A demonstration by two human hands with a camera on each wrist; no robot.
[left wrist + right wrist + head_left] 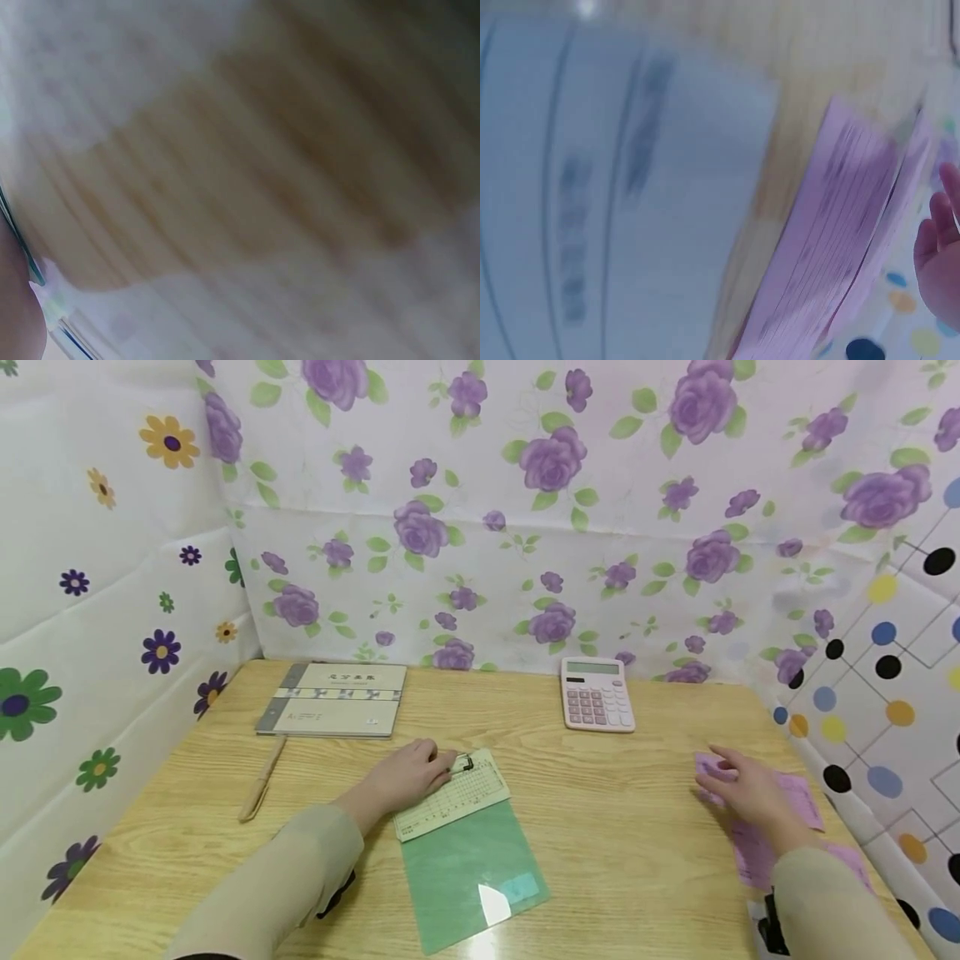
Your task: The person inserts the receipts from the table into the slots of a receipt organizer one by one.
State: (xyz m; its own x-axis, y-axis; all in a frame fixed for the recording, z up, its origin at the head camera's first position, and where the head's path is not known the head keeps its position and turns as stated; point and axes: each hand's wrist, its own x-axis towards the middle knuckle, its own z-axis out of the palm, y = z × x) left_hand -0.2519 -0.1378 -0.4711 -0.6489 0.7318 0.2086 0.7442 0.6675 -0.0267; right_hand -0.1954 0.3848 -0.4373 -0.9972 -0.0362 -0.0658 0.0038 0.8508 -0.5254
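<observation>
My left hand (405, 777) rests at the top left of a green clipboard (480, 877), beside its black wire clip (467, 763). Its fingers lie over a pale yellow printed form (457, 797) on the board and hide one corner. Only a sliver of that hand (19, 300) shows in the left wrist view, next to a thin green edge. Over pink printed slips (798, 797) on the right is my right hand (750, 789), fingers loose and spread. The right wrist view has this hand (941, 259) apart from the pink slips (832, 225), holding nothing.
Toward the back left lies a ledger book (341, 702), with a beige pen (262, 781) in front of it. A pink calculator (597, 695) is at the back. White printed paper (690, 187) lies by the right wrist. Patterned cloth walls (480, 560) enclose the table.
</observation>
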